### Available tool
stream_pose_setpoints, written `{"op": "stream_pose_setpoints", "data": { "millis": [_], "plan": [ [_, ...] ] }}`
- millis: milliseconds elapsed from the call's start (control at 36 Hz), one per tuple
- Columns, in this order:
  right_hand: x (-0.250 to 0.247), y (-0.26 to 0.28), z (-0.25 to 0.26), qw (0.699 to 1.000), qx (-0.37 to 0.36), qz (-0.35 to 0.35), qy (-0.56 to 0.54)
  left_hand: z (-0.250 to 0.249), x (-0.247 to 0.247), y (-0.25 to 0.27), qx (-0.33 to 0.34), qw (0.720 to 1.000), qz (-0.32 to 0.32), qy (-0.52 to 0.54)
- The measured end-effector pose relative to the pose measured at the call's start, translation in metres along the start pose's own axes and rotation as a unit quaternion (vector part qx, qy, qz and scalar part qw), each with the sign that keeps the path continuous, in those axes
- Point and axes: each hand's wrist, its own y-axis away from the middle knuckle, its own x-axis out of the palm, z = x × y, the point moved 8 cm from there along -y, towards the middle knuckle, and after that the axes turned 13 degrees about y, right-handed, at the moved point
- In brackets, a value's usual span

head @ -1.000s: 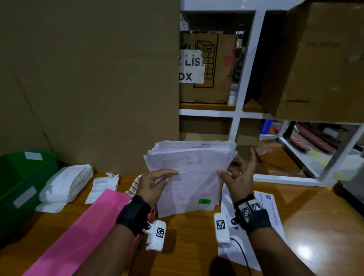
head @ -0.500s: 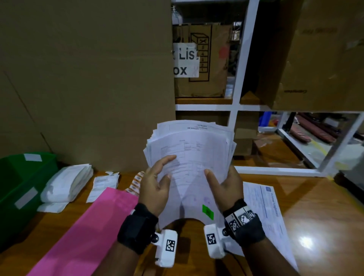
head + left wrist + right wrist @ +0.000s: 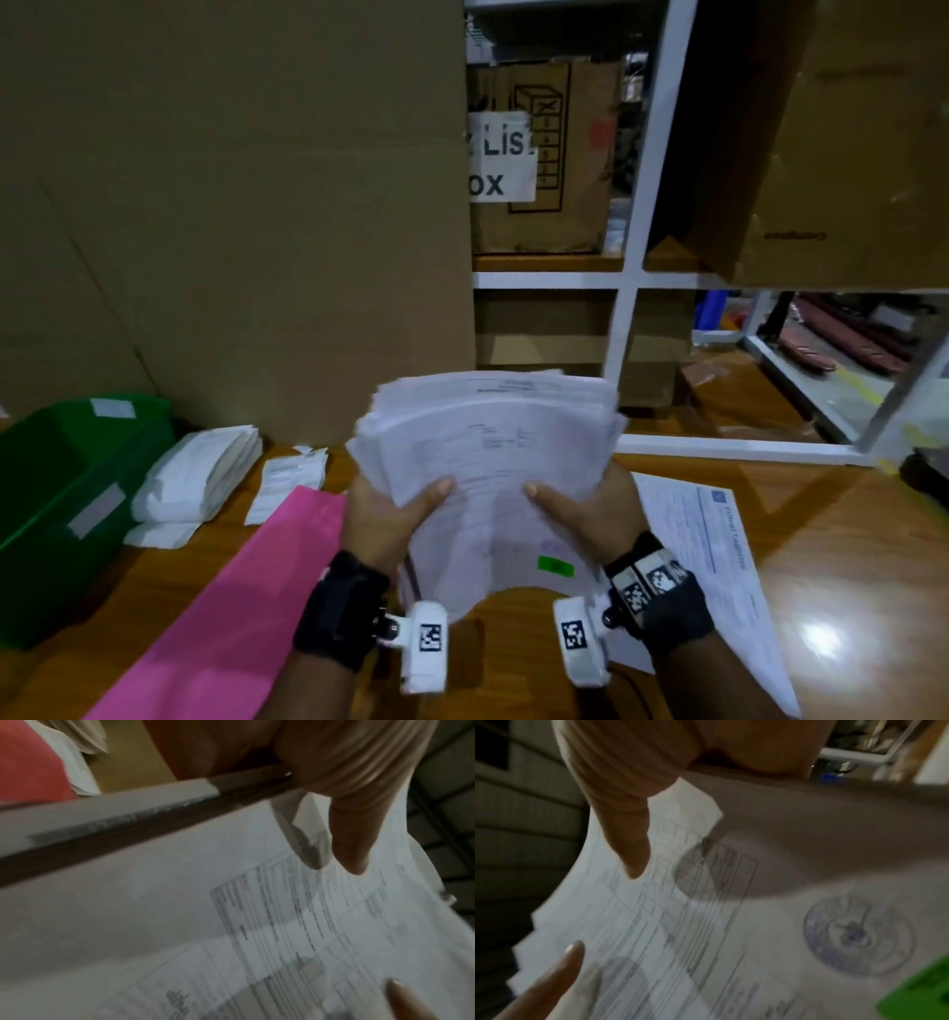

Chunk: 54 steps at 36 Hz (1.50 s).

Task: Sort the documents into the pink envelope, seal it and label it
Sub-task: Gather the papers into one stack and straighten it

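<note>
Step in hand, by the look of it: squaring up the stack of documents [image 3: 488, 462], held upright above the near middle of the table [image 3: 847, 539]. Left hand [image 3: 382, 519] and right hand [image 3: 590, 509] each a pinching grip on a side edge, thumbs in front. Next move likely calls for aligned edges, then a turn left toward the pink envelope [image 3: 231, 606], flat on the near-left of the table, mouth not seen.

Only in the right wrist view: a round blue stamp [image 3: 857, 935]. Only in the head view: a green bin [image 3: 61, 493] at the far-left edge.
</note>
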Motion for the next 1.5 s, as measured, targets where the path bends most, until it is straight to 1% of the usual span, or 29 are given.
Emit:
{"op": "stream_pose_setpoints", "data": {
  "millis": [56, 83, 167, 194, 250, 278, 306, 361, 417, 472, 555, 611, 667, 750, 778, 833, 861, 972, 1000, 1083, 1111, 1139, 1194, 1222, 1305, 1333, 1417, 1444, 1500],
  "plan": [
    [0.004, -0.004, 0.012, 0.999, -0.02, 0.034, 0.013, -0.003, -0.003, 0.001, 0.005, 1.0, -0.004, 0.011],
    [0.003, -0.007, 0.015, 0.999, -0.025, 0.03, 0.0, -0.004, 0.002, 0.003, -0.006, 1.0, 0.009, 0.004],
    [-0.003, -0.01, 0.017, 0.998, 0.007, 0.003, -0.056, -0.001, 0.02, 0.004, -0.035, 0.995, 0.092, -0.032],
    [-0.006, -0.012, 0.017, 0.998, 0.007, -0.005, -0.061, -0.002, 0.019, 0.002, -0.034, 0.996, 0.086, -0.015],
    [-0.018, -0.016, 0.017, 0.996, -0.003, -0.037, -0.086, -0.006, 0.007, -0.004, -0.032, 0.999, 0.034, 0.024],
    [-0.022, -0.019, 0.02, 0.994, -0.012, -0.049, -0.097, -0.006, 0.006, -0.005, -0.042, 0.998, 0.032, 0.025],
    [-0.022, -0.021, 0.022, 0.994, -0.018, -0.05, -0.097, -0.005, 0.01, -0.006, -0.057, 0.997, 0.055, 0.012],
    [-0.014, -0.024, 0.028, 0.998, -0.019, -0.021, -0.063, -0.001, 0.016, -0.007, -0.063, 0.993, 0.092, -0.023],
    [-0.008, -0.027, 0.028, 0.999, -0.026, 0.014, -0.043, -0.004, 0.006, -0.012, -0.035, 0.998, 0.044, -0.001],
    [-0.017, -0.03, 0.023, 0.998, -0.032, 0.004, -0.053, -0.008, 0.001, -0.015, -0.026, 0.999, 0.021, 0.019],
    [-0.018, -0.028, 0.02, 0.999, -0.03, 0.005, -0.041, 0.0, 0.015, -0.014, -0.063, 0.993, 0.091, -0.044],
    [-0.018, -0.026, 0.021, 0.999, -0.03, 0.018, -0.027, -0.002, 0.013, -0.016, -0.055, 0.996, 0.068, -0.021],
    [-0.026, -0.027, 0.022, 0.998, -0.041, 0.003, -0.052, -0.003, 0.012, -0.017, -0.052, 0.997, 0.051, -0.004],
    [-0.025, -0.029, 0.02, 0.998, -0.036, -0.026, -0.047, 0.008, 0.029, -0.013, -0.092, 0.986, 0.122, -0.059],
    [-0.017, -0.029, 0.02, 0.999, -0.035, -0.013, -0.031, 0.01, 0.028, -0.015, -0.089, 0.988, 0.115, -0.058],
    [-0.002, -0.03, 0.018, 0.999, -0.026, 0.024, -0.019, 0.008, 0.016, -0.023, -0.068, 0.996, 0.051, -0.011],
    [-0.001, -0.031, 0.019, 0.999, -0.025, 0.026, -0.02, 0.008, 0.014, -0.024, -0.064, 0.997, 0.046, 0.002],
    [-0.011, -0.034, 0.015, 0.999, -0.012, -0.018, -0.044, 0.011, 0.032, -0.014, -0.087, 0.988, 0.115, -0.048],
    [-0.007, -0.031, 0.015, 0.999, -0.016, -0.007, -0.032, 0.011, 0.03, -0.016, -0.085, 0.99, 0.102, -0.039],
    [0.0, -0.026, 0.015, 1.0, -0.006, 0.014, -0.012, 0.007, 0.009, -0.022, -0.054, 0.998, -0.009, 0.002],
    [-0.002, -0.028, 0.015, 1.0, -0.005, 0.006, -0.022, 0.008, 0.01, -0.021, -0.051, 0.999, -0.012, -0.009],
    [-0.005, -0.031, 0.014, 0.999, 0.002, -0.013, -0.042, 0.007, 0.017, -0.017, -0.049, 0.998, 0.011, -0.043],
    [-0.009, -0.035, 0.012, 0.997, 0.022, -0.05, -0.059, 0.009, 0.036, -0.011, -0.054, 0.988, 0.082, -0.117],
    [-0.005, -0.033, 0.014, 0.998, 0.021, -0.052, -0.039, 0.01, 0.039, -0.014, -0.054, 0.988, 0.085, -0.121],
    [0.011, -0.02, 0.02, 1.0, 0.003, -0.012, 0.025, 0.01, 0.02, -0.03, -0.048, 0.997, -0.009, -0.053],
    [0.012, -0.018, 0.021, 1.0, 0.002, -0.002, 0.019, 0.013, 0.019, -0.031, -0.061, 0.997, -0.013, -0.049],
    [-0.001, -0.025, 0.017, 0.998, 0.02, -0.057, -0.029, 0.015, 0.037, -0.017, -0.06, 0.984, 0.077, -0.148],
    [-0.004, -0.025, 0.015, 0.997, 0.023, -0.073, -0.033, 0.018, 0.04, -0.015, -0.062, 0.983, 0.093, -0.142],
    [-0.002, -0.02, 0.016, 0.998, 0.015, -0.06, -0.004, 0.015, 0.032, -0.016, -0.05, 0.993, 0.054, -0.095]
  ]
}}
